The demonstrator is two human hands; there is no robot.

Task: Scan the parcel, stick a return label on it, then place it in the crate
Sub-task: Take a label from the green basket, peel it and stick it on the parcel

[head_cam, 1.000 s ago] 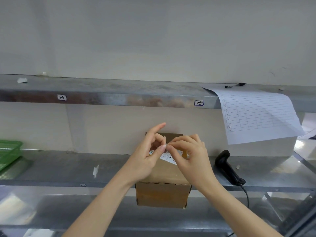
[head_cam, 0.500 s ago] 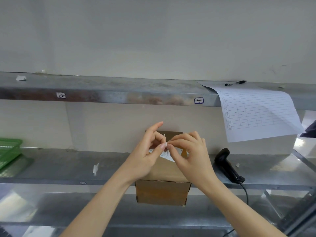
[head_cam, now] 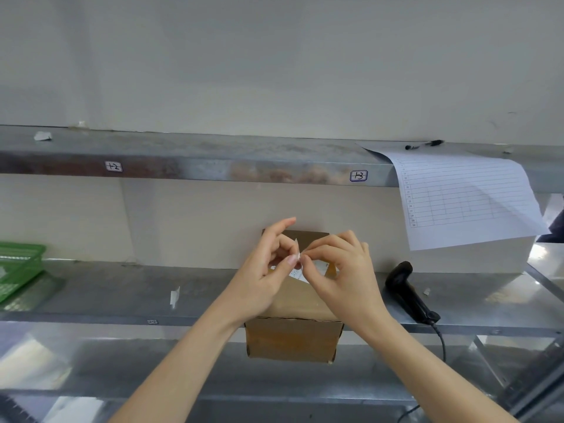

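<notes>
A brown cardboard parcel [head_cam: 293,338] stands on the metal shelf [head_cam: 122,294], its front hanging slightly over the shelf edge. Both hands hover just above its top. My left hand [head_cam: 262,279] and my right hand [head_cam: 341,276] pinch a small white return label [head_cam: 297,271] between thumbs and forefingers; one thin corner sticks up between the fingertips. The hands hide most of the label and the parcel's top. A green crate [head_cam: 18,270] sits at the far left of the shelf, partly out of view.
A black barcode scanner [head_cam: 407,293] lies on the shelf right of the parcel, its cable hanging down. A ruled sheet [head_cam: 464,199] hangs from the upper shelf, with a pen [head_cam: 424,144] above it. A small paper scrap [head_cam: 174,297] lies left of the parcel.
The hands stay over the parcel, pinching the label; the fingertips have shifted only slightly. The view has drifted a little.
</notes>
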